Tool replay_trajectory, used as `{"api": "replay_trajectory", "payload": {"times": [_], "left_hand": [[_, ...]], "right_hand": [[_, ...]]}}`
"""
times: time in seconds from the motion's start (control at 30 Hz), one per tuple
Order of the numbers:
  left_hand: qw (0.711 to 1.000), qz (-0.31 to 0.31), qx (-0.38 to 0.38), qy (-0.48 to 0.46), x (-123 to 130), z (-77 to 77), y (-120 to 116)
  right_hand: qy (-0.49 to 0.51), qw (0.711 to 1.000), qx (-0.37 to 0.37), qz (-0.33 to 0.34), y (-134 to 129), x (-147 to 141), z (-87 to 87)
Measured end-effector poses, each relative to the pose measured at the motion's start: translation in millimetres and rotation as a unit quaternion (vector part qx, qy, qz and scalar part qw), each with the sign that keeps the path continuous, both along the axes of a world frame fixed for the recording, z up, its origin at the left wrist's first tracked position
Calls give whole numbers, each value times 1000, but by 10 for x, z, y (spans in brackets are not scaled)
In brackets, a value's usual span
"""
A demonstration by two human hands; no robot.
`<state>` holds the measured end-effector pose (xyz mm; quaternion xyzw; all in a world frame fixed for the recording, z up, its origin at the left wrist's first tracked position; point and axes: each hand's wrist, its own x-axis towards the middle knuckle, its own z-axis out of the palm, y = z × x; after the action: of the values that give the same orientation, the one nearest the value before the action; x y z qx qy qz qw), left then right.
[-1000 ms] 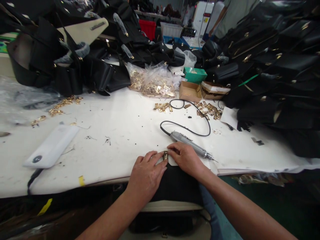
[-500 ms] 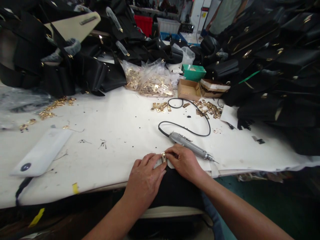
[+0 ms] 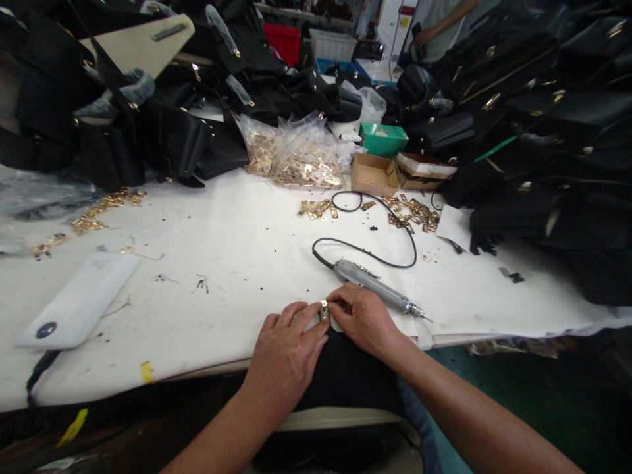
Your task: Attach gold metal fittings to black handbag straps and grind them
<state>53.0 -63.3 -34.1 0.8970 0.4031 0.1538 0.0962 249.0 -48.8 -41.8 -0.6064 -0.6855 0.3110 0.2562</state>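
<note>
A small gold metal clasp point(image 3: 324, 311) lies at the table's front edge, on a pale tab of a black bag piece point(image 3: 345, 382). My left hand point(image 3: 286, 349) holds the clasp from the left, with thumb and index finger closed on it. From the right, the pinched fingertips of my right hand point(image 3: 363, 319) touch the clasp's upper side. Just beyond my right hand rests a grey electric screwdriver point(image 3: 378, 288), its tip pointing right and its black cable curling behind it. The black piece hangs over the edge towards my lap.
Gold plates point(image 3: 415, 214) and bags of gold fittings point(image 3: 306, 155) lie on the white table point(image 3: 222, 230), near a cardboard box point(image 3: 374, 174) and a green box point(image 3: 384, 138). Black bags point(image 3: 533, 151) are piled at both sides. A white device point(image 3: 81, 299) sits left. A person point(image 3: 444, 26) stands far back.
Both hands stay on the clasp almost unmoved. The view has shifted slightly. In the background, the person's forearm is raised, and a dark object now shows at the hand.
</note>
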Motion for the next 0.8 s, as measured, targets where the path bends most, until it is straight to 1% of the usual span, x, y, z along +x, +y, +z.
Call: {"api": "replay_trajectory", "payload": {"times": [0.3,0.5,0.6,0.7,0.73,0.8], "left_hand": [[1000,-9,10,15,12,17,-6],[999,-12,22,42,18,72,-3],[997,-21,50,49,3,62,6],[993,-36,102,46,-26,-11,38],[991,-43,120,43,-36,-45,56],[985,-57,157,31,-54,-112,100]], "right_hand": [[-3,1000,2,1,1,5,27],[-6,1000,23,5,9,-5,-31],[16,999,43,-9,-26,-16,-30],[23,994,100,-41,-67,47,38],[2,991,124,-53,-73,93,72],[-76,983,153,-73,-70,214,147]]}}
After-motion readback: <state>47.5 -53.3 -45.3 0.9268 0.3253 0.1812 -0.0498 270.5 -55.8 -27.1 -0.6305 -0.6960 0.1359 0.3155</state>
